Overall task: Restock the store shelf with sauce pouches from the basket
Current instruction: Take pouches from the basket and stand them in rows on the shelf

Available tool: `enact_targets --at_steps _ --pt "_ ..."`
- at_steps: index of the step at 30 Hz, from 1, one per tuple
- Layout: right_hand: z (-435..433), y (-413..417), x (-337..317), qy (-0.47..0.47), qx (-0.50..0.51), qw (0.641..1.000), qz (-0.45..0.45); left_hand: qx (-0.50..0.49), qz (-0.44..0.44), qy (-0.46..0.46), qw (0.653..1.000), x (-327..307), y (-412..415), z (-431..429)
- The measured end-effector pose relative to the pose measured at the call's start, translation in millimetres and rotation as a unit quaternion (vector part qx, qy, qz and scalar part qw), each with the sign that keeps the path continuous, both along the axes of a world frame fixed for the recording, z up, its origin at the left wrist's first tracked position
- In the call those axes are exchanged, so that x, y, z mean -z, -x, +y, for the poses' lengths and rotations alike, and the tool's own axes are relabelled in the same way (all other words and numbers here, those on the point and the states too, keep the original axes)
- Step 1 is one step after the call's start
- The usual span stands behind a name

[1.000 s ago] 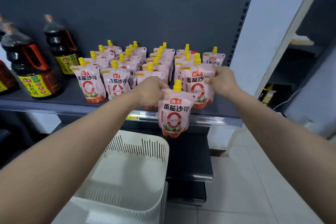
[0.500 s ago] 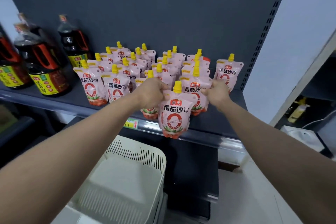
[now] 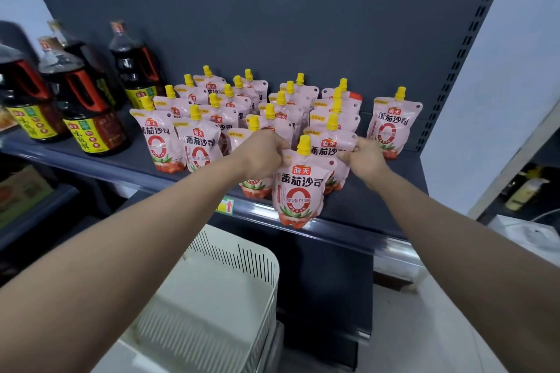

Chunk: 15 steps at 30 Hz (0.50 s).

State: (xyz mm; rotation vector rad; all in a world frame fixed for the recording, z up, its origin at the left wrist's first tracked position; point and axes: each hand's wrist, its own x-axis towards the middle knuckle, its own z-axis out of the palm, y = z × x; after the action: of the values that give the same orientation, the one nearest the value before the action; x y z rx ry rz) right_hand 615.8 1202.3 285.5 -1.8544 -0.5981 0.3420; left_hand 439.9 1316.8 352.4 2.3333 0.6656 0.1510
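**Squarely at the front edge: two hands on one pouch**

Both arms reached out to the shelf (image 3: 121, 160), and one pouch (image 3: 300, 188) hung upright between the hands at its front edge, right of centre. The left hand (image 3: 263, 154) was clenched on the pouch's upper left corner, its fingers (image 3: 281, 148) curled tight beside the yellow cap. The right hand (image 3: 365, 157) was likewise curled, its fingers (image 3: 347, 155) pinching the upper right corner, close against the pouch standing just behind. Neither hand showed a straight finger. The pouch's bottom lay level with the front rail; whether it touched the shelf could not be told.

Behind it, the other pouches (image 3: 212, 118) stood upright in rows from mid-shelf back toward the rear panel, caps up. One more stood apart near the shelf's right rear corner. Dark bottles (image 3: 88, 118) with red handles and yellow labels filled the left end of the shelf. A tag (image 3: 225, 205) with a red arrow sat on the front rail below the left wrist.

The basket (image 3: 230, 242), pale and slotted along its wall, sat below the shelf between the forearms; no pouch showed in the part of it in view.
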Motion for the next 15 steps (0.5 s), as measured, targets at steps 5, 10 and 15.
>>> enact_targets --at_steps 5,10,15 --pt "-3.8 0.4 -7.1 0.033 -0.020 0.999 0.002 0.006 -0.010 0.008 1.000 1.2 -6.8 -2.1" --pt "-8.2 -2.0 -16.2 0.071 -0.026 0.997 -0.014 0.018 -0.014 0.002 1.000 2.4 -12.0 -3.1" --pt "-14.1 1.5 -29.8 0.076 -0.011 0.996 -0.042 0.028 -0.019 0.003 0.999 2.3 -18.7 -6.1"
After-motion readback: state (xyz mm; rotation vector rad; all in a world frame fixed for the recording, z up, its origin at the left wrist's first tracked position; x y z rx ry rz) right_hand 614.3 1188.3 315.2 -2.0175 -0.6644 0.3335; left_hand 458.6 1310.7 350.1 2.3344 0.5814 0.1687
